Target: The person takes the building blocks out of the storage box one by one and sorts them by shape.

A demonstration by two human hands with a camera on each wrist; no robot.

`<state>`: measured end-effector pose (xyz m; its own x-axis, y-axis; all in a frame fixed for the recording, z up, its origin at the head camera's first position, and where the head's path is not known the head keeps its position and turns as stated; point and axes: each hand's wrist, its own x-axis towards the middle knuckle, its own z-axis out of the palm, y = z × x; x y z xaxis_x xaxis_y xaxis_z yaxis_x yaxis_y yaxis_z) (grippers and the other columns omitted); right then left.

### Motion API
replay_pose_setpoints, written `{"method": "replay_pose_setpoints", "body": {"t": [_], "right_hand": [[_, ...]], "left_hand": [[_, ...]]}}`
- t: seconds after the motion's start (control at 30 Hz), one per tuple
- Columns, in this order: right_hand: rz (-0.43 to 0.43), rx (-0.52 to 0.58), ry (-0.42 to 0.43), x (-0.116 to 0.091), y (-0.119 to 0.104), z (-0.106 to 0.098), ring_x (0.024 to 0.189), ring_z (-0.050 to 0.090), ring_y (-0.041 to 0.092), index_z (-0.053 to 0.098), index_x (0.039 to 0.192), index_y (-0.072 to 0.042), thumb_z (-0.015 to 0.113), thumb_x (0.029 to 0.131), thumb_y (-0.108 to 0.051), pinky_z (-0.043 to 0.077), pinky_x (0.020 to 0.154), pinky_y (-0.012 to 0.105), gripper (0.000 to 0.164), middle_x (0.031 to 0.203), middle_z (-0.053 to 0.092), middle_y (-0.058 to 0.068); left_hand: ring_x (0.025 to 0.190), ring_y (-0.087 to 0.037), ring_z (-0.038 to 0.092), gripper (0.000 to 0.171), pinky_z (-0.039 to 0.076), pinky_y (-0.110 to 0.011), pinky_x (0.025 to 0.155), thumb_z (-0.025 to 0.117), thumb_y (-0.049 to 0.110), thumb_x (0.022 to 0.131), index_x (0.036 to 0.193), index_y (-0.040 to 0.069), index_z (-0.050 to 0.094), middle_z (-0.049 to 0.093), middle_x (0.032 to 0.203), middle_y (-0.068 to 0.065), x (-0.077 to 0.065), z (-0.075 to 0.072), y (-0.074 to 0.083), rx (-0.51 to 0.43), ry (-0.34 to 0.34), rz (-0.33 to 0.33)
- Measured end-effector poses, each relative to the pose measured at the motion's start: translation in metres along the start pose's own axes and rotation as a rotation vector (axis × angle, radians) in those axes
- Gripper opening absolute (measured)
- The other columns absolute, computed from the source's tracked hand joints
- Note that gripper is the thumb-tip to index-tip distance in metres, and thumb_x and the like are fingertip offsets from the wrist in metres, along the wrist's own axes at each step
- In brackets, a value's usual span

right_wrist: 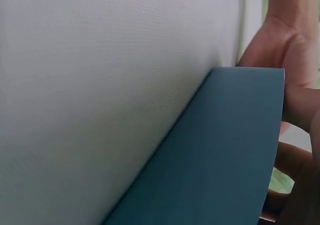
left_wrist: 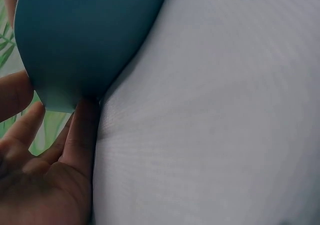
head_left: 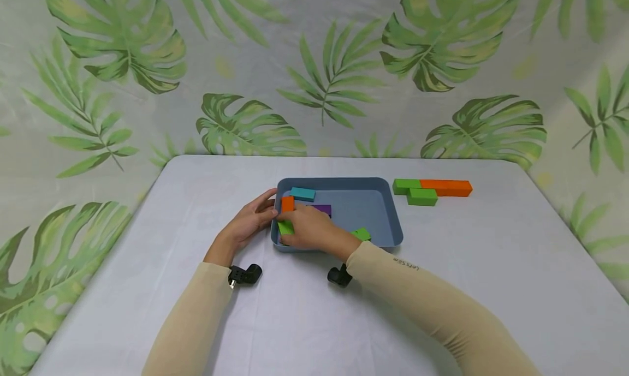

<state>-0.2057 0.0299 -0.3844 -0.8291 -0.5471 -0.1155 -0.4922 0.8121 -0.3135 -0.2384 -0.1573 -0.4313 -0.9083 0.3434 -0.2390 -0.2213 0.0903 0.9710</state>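
At the left of the white-covered table (head_left: pixel 123 267), we saw the left hand (head_left: pixel 249 223) with fingers loosely extended, touching the outer left wall of a blue-grey, rounded-corner rectangular tray (head_left: pixel 354 209); it was not wrapped round anything. A small black wrist-worn device (head_left: pixel 245 274) sat near the cuff of its beige sleeve (head_left: pixel 191 321).

Just inside the tray's left end, we found a light green rectangular block (head_left: pixel 286 228) on the near side, with an orange rectangular block (head_left: pixel 287 203) beyond it. A teal rectangular block (head_left: pixel 302 194) lay by the far left corner. We saw the right hand (head_left: pixel 312 227) reach in over the near wall, thumb and fingers pinching the light green block. A purple block (head_left: pixel 322 208) lay beyond that hand, partly hidden.

Further right, another green block (head_left: pixel 361 234) showed beside the right forearm, within the tray. On the table just right of the tray, we saw two short green blocks (head_left: pixel 422 197) and a long orange bar (head_left: pixel 446 188), set close together.
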Motion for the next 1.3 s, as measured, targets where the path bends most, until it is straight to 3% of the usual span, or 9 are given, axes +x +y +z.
{"method": "replay_pose_setpoints", "body": {"t": [0.3, 0.6, 0.97, 1.3], "right_hand": [[0.046, 0.033, -0.056, 0.001, 0.004, -0.002, 0.098, 0.055, 0.019, 0.056, 0.140, -0.013, 0.069, 0.087, -0.017, 0.051, 0.085, 0.033, 0.055, 0.131, 0.061, 0.007], [-0.004, 0.047, -0.019, -0.002, 0.011, 0.001, 0.101, 0.058, 0.020, 0.065, 0.129, -0.007, 0.073, 0.087, -0.011, 0.053, 0.096, 0.035, 0.044, 0.125, 0.065, 0.009], [-0.059, 0.110, 0.014, -0.002, 0.017, 0.002, 0.093, 0.057, 0.019, 0.069, 0.122, -0.004, 0.069, 0.083, -0.003, 0.054, 0.088, 0.032, 0.038, 0.115, 0.070, 0.008], [-0.145, 0.112, 0.143, -0.011, 0.041, -0.015, 0.091, 0.057, 0.020, 0.071, 0.118, -0.004, 0.066, 0.080, 0.001, 0.053, 0.084, 0.033, 0.038, 0.113, 0.070, 0.009]], "left_hand": [[0.150, -0.030, 0.029, 0.066, 0.028, -0.050, 0.123, 0.049, 0.007, 0.102, 0.159, 0.027, 0.024, 0.023, 0.165, -0.013, 0.000, 0.001, 0.001, -0.003, 0.005, 0.001], [0.152, -0.030, 0.026, 0.065, 0.027, -0.050, 0.124, 0.049, 0.009, 0.102, 0.159, 0.028, 0.023, 0.022, 0.165, -0.012, 0.000, 0.001, 0.001, 0.014, 0.012, -0.009], [0.152, -0.030, 0.025, 0.065, 0.026, -0.050, 0.124, 0.050, 0.010, 0.102, 0.159, 0.027, 0.024, 0.022, 0.165, -0.012, 0.000, -0.001, -0.001, 0.009, 0.010, -0.009], [0.152, -0.029, 0.026, 0.065, 0.027, -0.049, 0.124, 0.051, 0.009, 0.102, 0.159, 0.029, 0.025, 0.023, 0.165, -0.012, 0.003, -0.002, -0.002, 0.010, 0.018, -0.018]]}}
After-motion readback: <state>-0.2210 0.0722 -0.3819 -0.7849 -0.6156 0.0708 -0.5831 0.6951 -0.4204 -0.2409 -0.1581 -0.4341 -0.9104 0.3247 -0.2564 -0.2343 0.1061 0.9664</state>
